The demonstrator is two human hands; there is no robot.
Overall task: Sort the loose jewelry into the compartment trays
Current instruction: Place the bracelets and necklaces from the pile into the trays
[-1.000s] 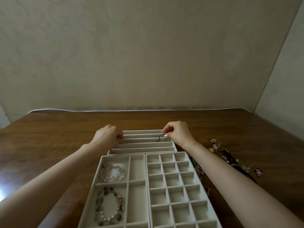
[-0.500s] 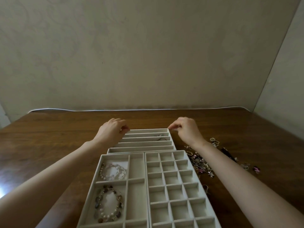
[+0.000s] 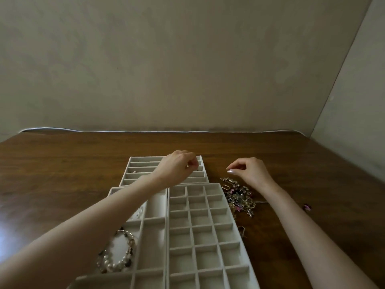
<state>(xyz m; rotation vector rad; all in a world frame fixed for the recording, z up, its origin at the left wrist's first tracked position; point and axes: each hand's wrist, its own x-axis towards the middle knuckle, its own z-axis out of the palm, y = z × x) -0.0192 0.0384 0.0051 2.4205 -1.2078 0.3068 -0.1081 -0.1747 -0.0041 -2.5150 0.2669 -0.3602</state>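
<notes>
meanwhile left hand [image 3: 177, 166] grip pinches small jewelry [image 3: 188, 166] over slotted tray [image 3: 143, 164].

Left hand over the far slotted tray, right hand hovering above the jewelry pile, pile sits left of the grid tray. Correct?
No. In the head view the tangled pile of loose metal jewelry lies right of the beige many-celled grid tray, on the wood. The rest holds.

My left hand [image 3: 177, 166] reaches far forward, forearm crossing diagonally from the near left, fingers curled in with thumb and forefinger pinched together. My right hand [image 3: 249, 171] hangs to the right at about the same depth, wrist bent, fingers loosely curled, thumb and forefinger tips close but apart.
</notes>
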